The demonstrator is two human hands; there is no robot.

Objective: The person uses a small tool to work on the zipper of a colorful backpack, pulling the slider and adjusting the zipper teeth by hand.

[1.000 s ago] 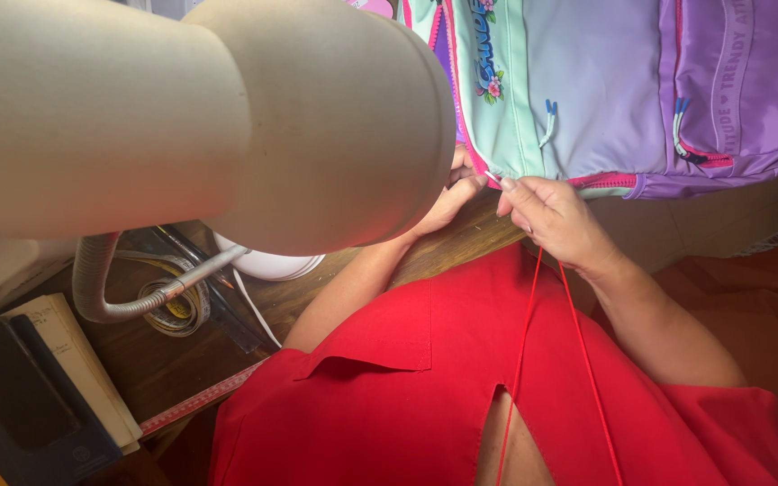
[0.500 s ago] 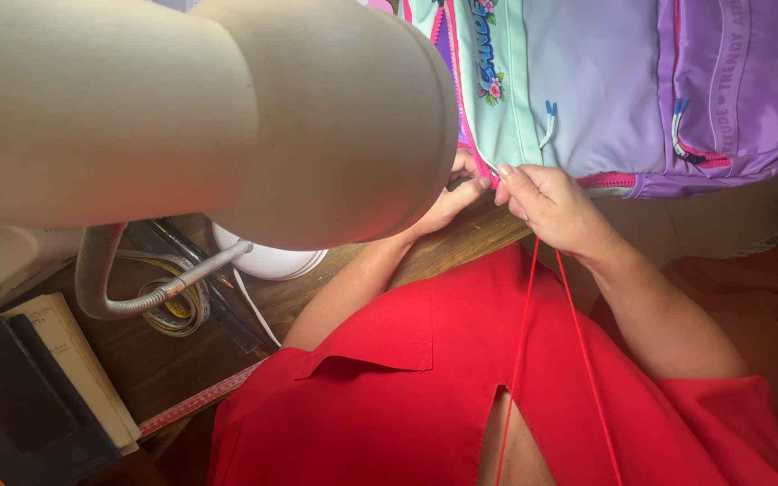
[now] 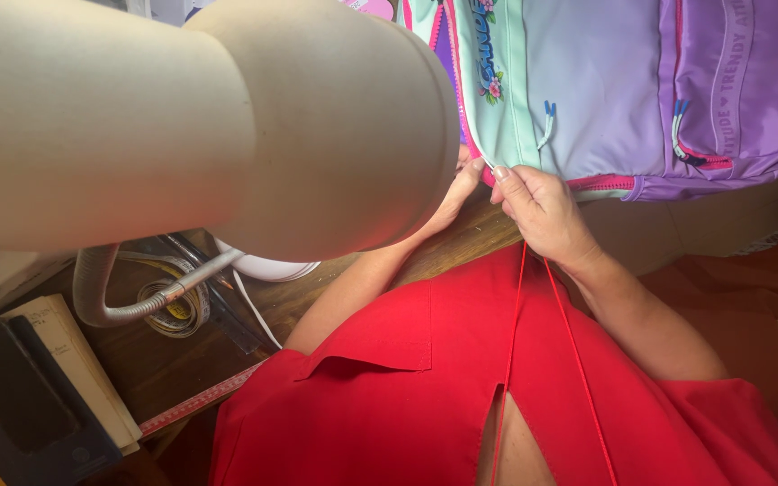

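Pinching the pink zip edge of a backpack (image 3: 605,81), the right hand (image 3: 542,211) has thumb and fingers clamped together on it, red cords (image 3: 520,306) trailing below. Just beside those fingertips, the left hand (image 3: 456,189) touches the same edge, its grip hidden behind a beige lampshade (image 3: 227,126). A tape measure (image 3: 173,301) lies well left.

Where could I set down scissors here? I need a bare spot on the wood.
One bare strip of wooden table lies below the backpack, between both hands. Left is crowded: coiled tape measure, lamp's flexible neck, books.
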